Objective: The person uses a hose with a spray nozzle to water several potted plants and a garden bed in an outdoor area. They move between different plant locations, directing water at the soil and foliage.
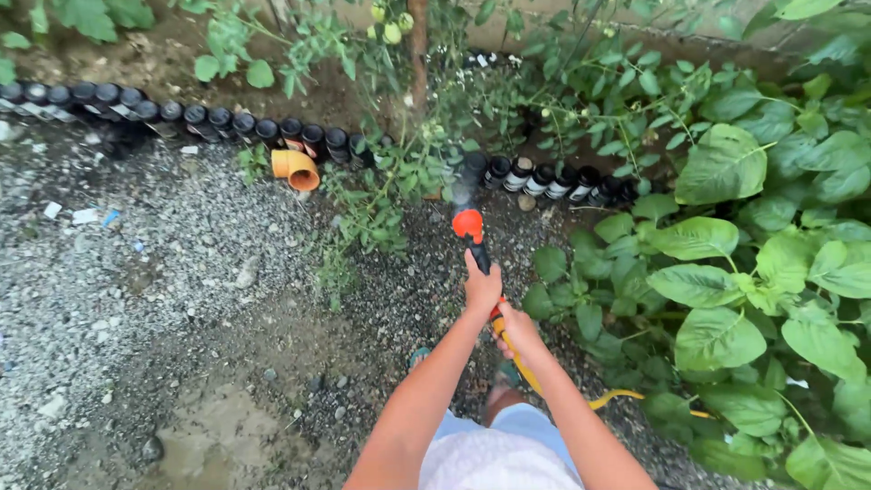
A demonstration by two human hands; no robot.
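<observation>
Glossy orange plastic on the spray nozzle (468, 224), black matt grip below. Smooth yellow rubbery hose (606, 397). Rough grey gravel (136, 272), damp and darker toward the bed edge. Shiny dark glass bottles (218, 122) along the border. Matt orange plastic pipe elbow (296, 168). Soft white cloth (494, 458).

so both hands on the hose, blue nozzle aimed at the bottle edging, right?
Not quite: the head view shows an orange nozzle, not blue. Otherwise right: left hand and right hand grip the yellow hose, aimed towards the bottle edging.
</observation>
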